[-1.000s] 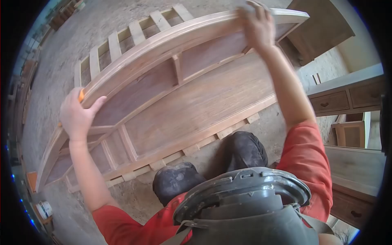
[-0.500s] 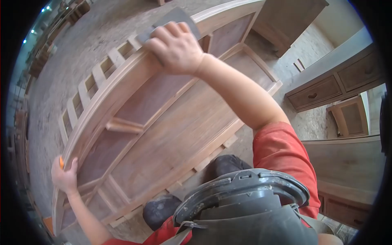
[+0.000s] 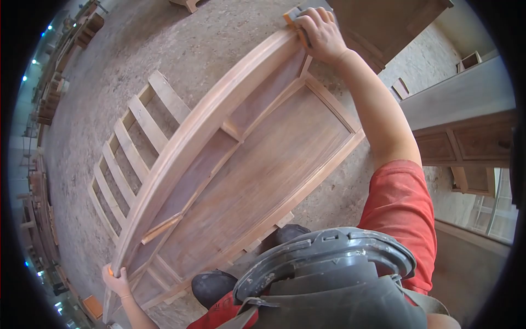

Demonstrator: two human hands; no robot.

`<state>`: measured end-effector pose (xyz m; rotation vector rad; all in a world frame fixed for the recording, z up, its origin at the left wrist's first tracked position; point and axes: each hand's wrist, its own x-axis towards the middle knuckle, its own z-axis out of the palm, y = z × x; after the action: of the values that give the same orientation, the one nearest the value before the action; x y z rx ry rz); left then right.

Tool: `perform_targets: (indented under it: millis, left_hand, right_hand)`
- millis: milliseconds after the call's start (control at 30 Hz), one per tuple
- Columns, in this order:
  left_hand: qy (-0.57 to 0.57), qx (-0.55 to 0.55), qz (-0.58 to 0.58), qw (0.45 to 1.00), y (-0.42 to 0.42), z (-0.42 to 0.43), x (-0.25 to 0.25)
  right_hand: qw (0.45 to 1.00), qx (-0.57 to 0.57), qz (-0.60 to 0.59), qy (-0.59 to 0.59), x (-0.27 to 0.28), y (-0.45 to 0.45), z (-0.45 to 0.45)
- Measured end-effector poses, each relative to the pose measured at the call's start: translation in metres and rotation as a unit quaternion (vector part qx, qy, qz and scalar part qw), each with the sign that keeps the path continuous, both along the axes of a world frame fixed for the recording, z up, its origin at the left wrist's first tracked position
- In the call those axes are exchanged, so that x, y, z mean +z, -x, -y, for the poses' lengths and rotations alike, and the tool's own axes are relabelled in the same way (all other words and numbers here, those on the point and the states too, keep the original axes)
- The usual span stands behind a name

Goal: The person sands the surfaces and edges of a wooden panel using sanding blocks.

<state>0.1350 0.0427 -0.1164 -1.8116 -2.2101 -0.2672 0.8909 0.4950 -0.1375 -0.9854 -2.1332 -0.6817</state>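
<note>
An arched, panelled wooden headboard stands tilted in front of me, its long curved top rail facing away. My right hand is closed on a grey-and-orange sanding pad, at the rail's far right end. My left hand grips the rail's lower left end, thumb on the near side. A small orange piece shows by its fingers; I cannot make out what it is. A loose-looking wooden strip crosses the narrow upper panels.
A slatted wooden pallet lies beneath and beyond the headboard on the rough concrete floor. Brown cabinets and drawer furniture stand at the right. A dark respirator-like piece fills the bottom foreground.
My right hand has slid with the sanding pad along the rail to its far right end. The headboard and my left hand now appear lower, and more of the pallet shows.
</note>
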Motion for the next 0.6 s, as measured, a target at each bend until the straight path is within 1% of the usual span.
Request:
perform_targets:
  millis: [33, 67, 100, 133, 167, 200, 233, 267, 300, 333, 367, 400, 433, 467, 500, 567, 600]
  left_hand:
    - [0.021, 0.014, 0.015, 1.000, -0.021, -0.008, 0.008]
    - [0.072, 0.027, 0.026, 0.997, -0.040, -0.020, 0.016]
    - [0.086, 0.006, 0.017, 0.996, -0.067, -0.038, 0.018]
    - [0.103, -0.014, 0.007, 0.995, -0.098, -0.061, 0.021]
    - [0.139, -0.033, 0.032, 0.989, -0.135, -0.089, 0.027]
    - [0.174, -0.052, 0.055, 0.982, -0.178, -0.123, 0.035]
    - [0.180, -0.098, 0.092, 0.974, -0.222, -0.157, 0.042]
    - [0.188, -0.125, 0.119, 0.967, -0.258, -0.187, 0.043]
    - [0.195, -0.154, 0.143, 0.958, -0.289, -0.212, 0.044]
    - [0.210, -0.152, 0.141, 0.956, -0.323, -0.230, 0.046]
    - [0.223, -0.150, 0.134, 0.954, -0.342, -0.244, 0.051]
    - [0.226, -0.155, 0.123, 0.954, -0.342, -0.250, 0.052]
    - [0.226, -0.172, 0.137, 0.949, -0.337, -0.251, 0.048]
    - [0.229, -0.186, 0.154, 0.943, -0.334, -0.251, 0.043]
    - [0.238, -0.189, 0.146, 0.941, -0.333, -0.252, 0.041]
    - [0.227, -0.187, 0.139, 0.946, -0.331, -0.255, 0.041]
    - [0.238, -0.198, 0.130, 0.942, -0.330, -0.255, 0.041]
  right_hand:
    - [1.000, 0.001, -0.002, 0.003, 0.002, -0.021, -0.012]
    - [0.998, -0.058, 0.034, 0.013, 0.003, -0.044, -0.028]
    - [0.990, -0.116, 0.072, 0.027, 0.003, -0.064, -0.040]
    - [0.985, -0.166, 0.018, 0.046, 0.007, -0.078, -0.046]
    - [0.973, -0.218, -0.036, 0.066, 0.013, -0.089, -0.049]
    - [0.980, -0.191, 0.055, -0.029, 0.020, -0.095, -0.039]
    - [0.979, -0.194, 0.054, -0.019, 0.024, -0.084, -0.025]
    - [0.986, -0.149, -0.065, -0.028, 0.029, -0.065, -0.012]
    - [0.976, -0.106, -0.185, -0.039, 0.034, -0.043, 0.003]
    - [0.989, -0.073, -0.118, 0.051, 0.033, -0.012, 0.020]
    - [0.988, -0.038, -0.055, 0.139, 0.026, 0.018, 0.036]
    - [0.989, -0.028, -0.064, 0.129, 0.013, 0.039, 0.054]
    - [0.990, -0.019, -0.073, 0.122, 0.002, 0.050, 0.064]
    - [0.991, -0.049, -0.078, 0.100, -0.006, 0.037, 0.049]
    - [0.990, -0.080, -0.083, 0.080, -0.016, 0.022, 0.031]
    - [0.970, -0.205, -0.112, 0.068, 0.001, 0.008, 0.016]
    - [0.960, -0.236, -0.123, 0.087, 0.001, 0.024, 0.017]
